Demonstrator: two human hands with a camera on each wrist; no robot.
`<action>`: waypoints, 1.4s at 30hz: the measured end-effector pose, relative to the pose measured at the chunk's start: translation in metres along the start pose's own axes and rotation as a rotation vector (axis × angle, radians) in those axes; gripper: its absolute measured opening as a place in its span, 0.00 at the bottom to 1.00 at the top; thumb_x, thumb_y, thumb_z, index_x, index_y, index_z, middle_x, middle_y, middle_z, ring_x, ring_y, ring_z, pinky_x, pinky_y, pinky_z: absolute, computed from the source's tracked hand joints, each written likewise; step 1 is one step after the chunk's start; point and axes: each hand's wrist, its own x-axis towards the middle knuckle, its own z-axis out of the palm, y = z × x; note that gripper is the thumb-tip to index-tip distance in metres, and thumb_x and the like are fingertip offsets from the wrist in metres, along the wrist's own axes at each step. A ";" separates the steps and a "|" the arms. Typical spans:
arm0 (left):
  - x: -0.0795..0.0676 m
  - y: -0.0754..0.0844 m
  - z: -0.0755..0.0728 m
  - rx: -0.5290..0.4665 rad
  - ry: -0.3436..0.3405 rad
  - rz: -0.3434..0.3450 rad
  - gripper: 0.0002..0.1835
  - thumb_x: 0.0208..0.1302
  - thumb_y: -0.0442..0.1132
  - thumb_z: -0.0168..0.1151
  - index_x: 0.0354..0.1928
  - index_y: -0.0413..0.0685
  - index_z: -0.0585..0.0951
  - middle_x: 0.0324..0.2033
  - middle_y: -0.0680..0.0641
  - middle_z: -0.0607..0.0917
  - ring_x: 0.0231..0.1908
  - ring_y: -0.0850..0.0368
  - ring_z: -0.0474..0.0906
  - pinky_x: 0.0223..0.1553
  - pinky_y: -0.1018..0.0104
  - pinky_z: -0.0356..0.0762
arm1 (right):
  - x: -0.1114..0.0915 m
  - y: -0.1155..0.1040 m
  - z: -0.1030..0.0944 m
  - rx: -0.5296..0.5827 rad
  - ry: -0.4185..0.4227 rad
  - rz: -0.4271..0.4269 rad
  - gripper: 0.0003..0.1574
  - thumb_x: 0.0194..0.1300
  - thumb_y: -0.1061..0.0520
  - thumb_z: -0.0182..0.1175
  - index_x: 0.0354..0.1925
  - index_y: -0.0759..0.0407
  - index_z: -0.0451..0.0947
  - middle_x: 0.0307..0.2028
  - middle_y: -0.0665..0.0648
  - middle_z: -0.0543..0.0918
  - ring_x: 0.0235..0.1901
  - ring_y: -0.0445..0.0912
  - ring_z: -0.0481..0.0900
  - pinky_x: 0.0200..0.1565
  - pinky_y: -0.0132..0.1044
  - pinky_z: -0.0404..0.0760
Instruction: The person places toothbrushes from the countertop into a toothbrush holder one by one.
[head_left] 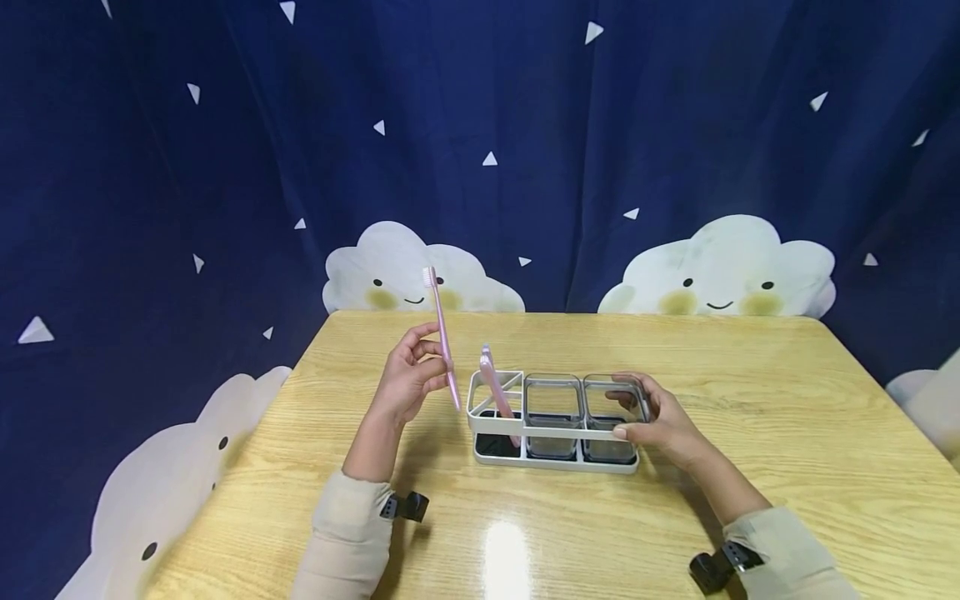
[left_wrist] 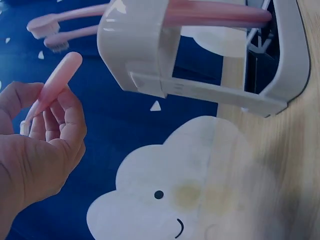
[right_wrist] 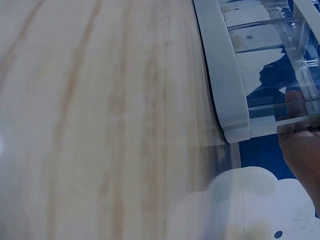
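My left hand (head_left: 408, 375) pinches a pink toothbrush (head_left: 441, 325) between thumb and fingers, bristles up, just left of a white toothbrush holder (head_left: 555, 432). In the left wrist view the brush's thick handle end (left_wrist: 65, 72) points out of the left hand (left_wrist: 42, 140). Two more pink toothbrushes (left_wrist: 215, 13) lean in the holder's left compartment. Clear cups (head_left: 552, 450) fill its middle and right compartments. My right hand (head_left: 667, 425) grips the holder's right end, thumb at the front rail and fingers behind the right cup.
The holder stands on a wooden table (head_left: 570, 533). Behind the table hangs a dark blue curtain (head_left: 450, 83) printed with white triangles and smiling clouds. Black wrist cameras (head_left: 412, 507) sit at both sleeves.
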 end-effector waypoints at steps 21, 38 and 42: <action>-0.021 0.006 0.037 -0.112 -0.016 0.187 0.18 0.54 0.17 0.53 0.40 0.45 0.76 0.30 0.46 0.75 0.28 0.56 0.76 0.29 0.65 0.80 | 0.001 0.001 0.000 0.020 0.000 0.001 0.44 0.49 0.71 0.64 0.62 0.70 0.58 0.52 0.61 0.74 0.56 0.56 0.68 0.56 0.35 0.68; -0.026 -0.010 0.040 -0.149 -0.039 0.239 0.12 0.53 0.22 0.58 0.35 0.46 0.77 0.28 0.46 0.75 0.29 0.57 0.76 0.30 0.64 0.80 | 0.001 0.001 0.000 0.011 0.003 0.005 0.44 0.49 0.71 0.65 0.62 0.70 0.58 0.53 0.68 0.72 0.56 0.54 0.69 0.56 0.36 0.68; -0.025 -0.014 0.042 -0.157 -0.048 0.252 0.14 0.54 0.20 0.57 0.35 0.48 0.77 0.28 0.48 0.77 0.28 0.58 0.76 0.30 0.64 0.80 | 0.001 0.001 0.000 0.019 0.003 0.006 0.44 0.49 0.71 0.64 0.62 0.70 0.57 0.53 0.66 0.72 0.56 0.55 0.69 0.56 0.37 0.68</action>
